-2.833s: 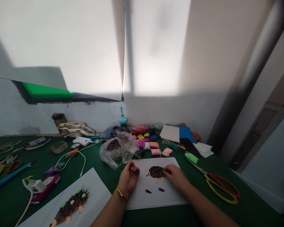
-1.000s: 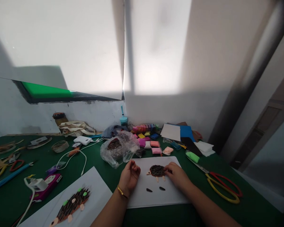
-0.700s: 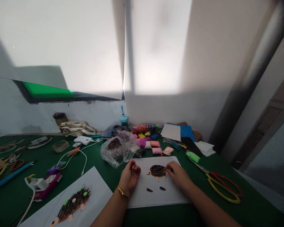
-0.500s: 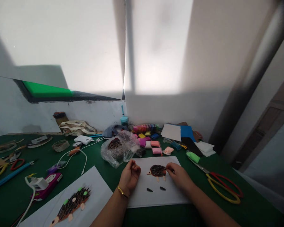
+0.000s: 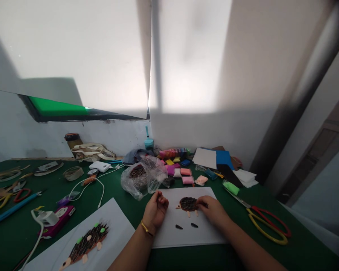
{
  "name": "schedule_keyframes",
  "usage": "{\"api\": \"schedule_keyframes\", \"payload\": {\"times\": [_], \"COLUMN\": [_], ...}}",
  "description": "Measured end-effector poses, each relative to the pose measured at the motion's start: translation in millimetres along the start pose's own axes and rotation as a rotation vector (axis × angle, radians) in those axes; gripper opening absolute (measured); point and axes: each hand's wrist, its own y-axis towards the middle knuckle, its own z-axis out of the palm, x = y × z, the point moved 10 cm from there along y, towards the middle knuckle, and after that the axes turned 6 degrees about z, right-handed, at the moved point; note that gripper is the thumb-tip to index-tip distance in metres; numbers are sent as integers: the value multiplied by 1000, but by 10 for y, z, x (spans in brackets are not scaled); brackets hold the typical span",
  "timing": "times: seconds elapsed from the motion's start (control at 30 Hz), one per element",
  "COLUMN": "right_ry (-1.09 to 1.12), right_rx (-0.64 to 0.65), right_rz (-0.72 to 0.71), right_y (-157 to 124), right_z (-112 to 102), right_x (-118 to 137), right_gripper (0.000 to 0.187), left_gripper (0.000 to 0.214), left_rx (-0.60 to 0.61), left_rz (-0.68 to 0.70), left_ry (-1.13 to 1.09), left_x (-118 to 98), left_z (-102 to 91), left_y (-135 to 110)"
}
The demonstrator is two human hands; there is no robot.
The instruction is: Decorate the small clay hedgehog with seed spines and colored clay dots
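On a white sheet (image 5: pixel 200 235) in front of me is a small hedgehog figure (image 5: pixel 188 203), brown at the edge, with dark sunflower seeds over its back and pale pink legs and snout. My right hand (image 5: pixel 213 210) pinches a sunflower seed at the figure's right end; the fingertips mostly cover it. Resting on the sheet's left side, my left hand (image 5: pixel 156 210) has its fingers curled in, and whatever the palm may hold is hidden. Below the figure lie two loose seeds, one at left (image 5: pixel 179 227) and one at right (image 5: pixel 194 225).
A larger hedgehog picture (image 5: pixel 87 242) lies on paper at left. Behind the sheet are a clear plastic bag (image 5: pixel 142 177) of dark seeds and several coloured clay packs (image 5: pixel 185 172). Large scissors (image 5: pixel 267 222) lie at right, a power bank (image 5: pixel 59 222) with cable at left.
My right fingertips have shifted slightly left, closer against the figure's right edge. My left hand keeps its place and curled shape. The camera view has moved very slightly.
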Motion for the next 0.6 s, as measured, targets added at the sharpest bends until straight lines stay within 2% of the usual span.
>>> {"api": "schedule_keyframes", "payload": {"times": [0.6], "right_ry": [-13], "right_rx": [-5], "right_rz": [-154], "right_y": [-8], "right_z": [22], "right_x": [185], "right_gripper": [19], "left_gripper": [15], "left_rx": [-3], "left_rz": [5], "left_ry": [0], "left_x": [3], "left_z": [-25], "left_y": [18]}}
